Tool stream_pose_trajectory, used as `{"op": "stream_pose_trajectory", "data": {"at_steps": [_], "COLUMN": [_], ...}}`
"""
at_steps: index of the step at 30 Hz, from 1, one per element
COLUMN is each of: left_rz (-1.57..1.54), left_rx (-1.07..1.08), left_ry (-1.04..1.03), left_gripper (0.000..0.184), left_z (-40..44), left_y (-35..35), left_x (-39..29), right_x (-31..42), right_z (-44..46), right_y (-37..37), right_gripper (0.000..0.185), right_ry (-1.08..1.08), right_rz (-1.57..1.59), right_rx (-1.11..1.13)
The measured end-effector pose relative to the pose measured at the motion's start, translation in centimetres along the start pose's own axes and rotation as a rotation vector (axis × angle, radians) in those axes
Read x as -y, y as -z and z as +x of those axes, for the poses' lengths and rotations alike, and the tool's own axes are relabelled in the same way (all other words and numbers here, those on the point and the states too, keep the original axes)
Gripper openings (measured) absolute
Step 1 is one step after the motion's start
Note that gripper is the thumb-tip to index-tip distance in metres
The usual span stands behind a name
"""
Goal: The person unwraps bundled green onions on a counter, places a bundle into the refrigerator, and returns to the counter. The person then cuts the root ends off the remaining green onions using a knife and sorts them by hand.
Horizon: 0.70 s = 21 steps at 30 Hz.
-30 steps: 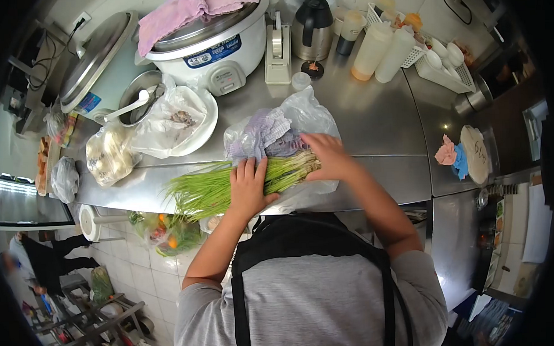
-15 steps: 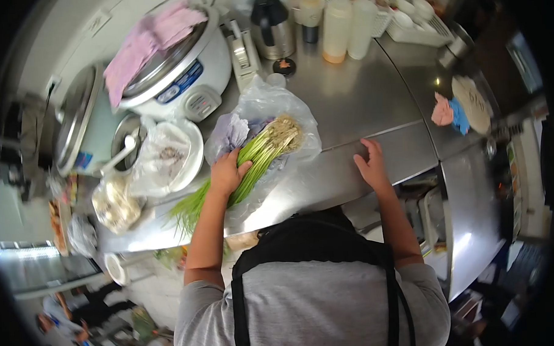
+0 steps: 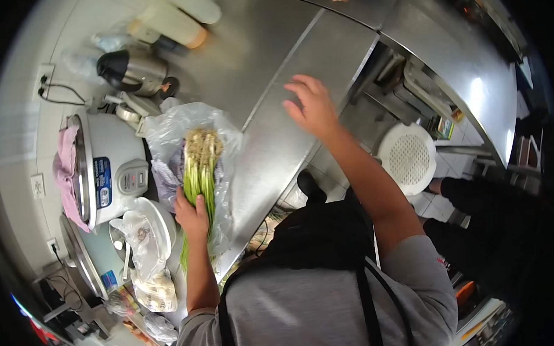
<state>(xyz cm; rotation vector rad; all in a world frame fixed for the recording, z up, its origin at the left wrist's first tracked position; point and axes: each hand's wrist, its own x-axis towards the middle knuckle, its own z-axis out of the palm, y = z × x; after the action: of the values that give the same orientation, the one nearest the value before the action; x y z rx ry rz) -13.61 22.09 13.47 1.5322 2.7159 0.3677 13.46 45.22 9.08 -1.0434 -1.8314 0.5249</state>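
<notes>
A bundle of green onions (image 3: 198, 166), roots at the far end, lies on a clear plastic bag (image 3: 227, 138) on the steel counter. My left hand (image 3: 192, 217) is closed around the leafy part of the bundle, thumb on top. Purple material (image 3: 166, 183), partly hidden, shows beneath the onions. Over the bare steel to the right, my right hand (image 3: 311, 109) hangs with fingers apart and nothing in it.
On the left stand a rice cooker (image 3: 118, 172) with a pink cloth (image 3: 68, 171), a white bowl (image 3: 163, 229) and a bag of pale bulbs (image 3: 156, 292). A kettle (image 3: 133, 71) and bottles (image 3: 168, 23) stand farther back. Right, below the counter, are a perforated stool (image 3: 407, 158) and another person's dark-clothed legs (image 3: 474, 227).
The view has turned rightward, so the counter appears rotated and the stool and a person's legs now show. My left hand stays on the green onions; my right hand remains empty above the counter.
</notes>
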Motion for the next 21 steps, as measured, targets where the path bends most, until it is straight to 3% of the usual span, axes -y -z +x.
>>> {"op": "stream_pose_trajectory", "data": {"at_steps": [1, 5, 8, 9, 11, 13, 14, 15, 16, 18, 19, 20, 21], "left_rz": [0.032, 0.057, -0.203, -0.270, -0.450, -0.579, -0.553, -0.520, -0.534, -0.510, -0.470, -0.432, -0.395], "left_rx": [0.014, -0.159, -0.127, -0.134, 0.061, 0.326, 0.403, 0.474, 0.481, 0.431, 0.377, 0.420, 0.463], "left_ry": [0.048, -0.203, -0.408, -0.487, -0.693, -0.595, -0.355, -0.116, -0.121, -0.198, -0.279, -0.215, -0.153], "left_gripper": [0.056, 0.051, 0.040, 0.031, 0.020, 0.010, 0.012, 0.016, 0.022, 0.033, 0.039, 0.041, 0.043], "left_z": [-0.3, -2.4, -5.1, -6.4, -8.7, -11.3, -12.7, -13.6, -13.9, -13.3, -12.6, -11.5, -9.8], "left_y": [0.3, 1.5, 1.4, 0.5, -2.4, -7.6, -10.0, -12.5, -15.7, -21.4, -23.8, -27.2, -30.5], "left_x": [-0.7, -4.6, -9.8, -11.6, -13.3, -13.3, -14.7, -16.0, -15.8, -14.6, -13.9, -11.1, -7.9], "right_x": [-0.2, -0.9, -2.9, -3.6, -5.5, -11.7, -13.9, -14.5, -13.3, -11.3, -10.2, -10.6, -8.1], "right_z": [-0.1, -0.8, -5.1, -7.4, -13.4, -24.9, -31.0, -35.0, -38.5, -47.5, -50.0, -57.8, -58.4], "right_y": [0.0, 1.1, 2.6, 3.5, 7.0, 7.0, 8.2, 10.0, 11.8, 14.0, 14.2, 13.5, 13.5], "right_gripper": [0.032, 0.033, 0.038, 0.041, 0.049, 0.060, 0.059, 0.063, 0.067, 0.071, 0.071, 0.070, 0.069], "right_ry": [-0.010, 0.073, 0.154, 0.067, -0.092, -0.507, -0.638, -0.921, -1.097, -1.108, -1.225, -1.219, -1.237], "right_rz": [0.047, 0.080, -0.116, -0.123, -0.139, -0.247, -0.303, -0.332, -0.268, -0.220, -0.152, 0.024, -0.066], "right_rx": [-0.012, 0.037, 0.029, 0.071, 0.158, 0.438, 0.644, 1.056, 1.192, 1.415, 1.547, 1.517, 1.575]}}
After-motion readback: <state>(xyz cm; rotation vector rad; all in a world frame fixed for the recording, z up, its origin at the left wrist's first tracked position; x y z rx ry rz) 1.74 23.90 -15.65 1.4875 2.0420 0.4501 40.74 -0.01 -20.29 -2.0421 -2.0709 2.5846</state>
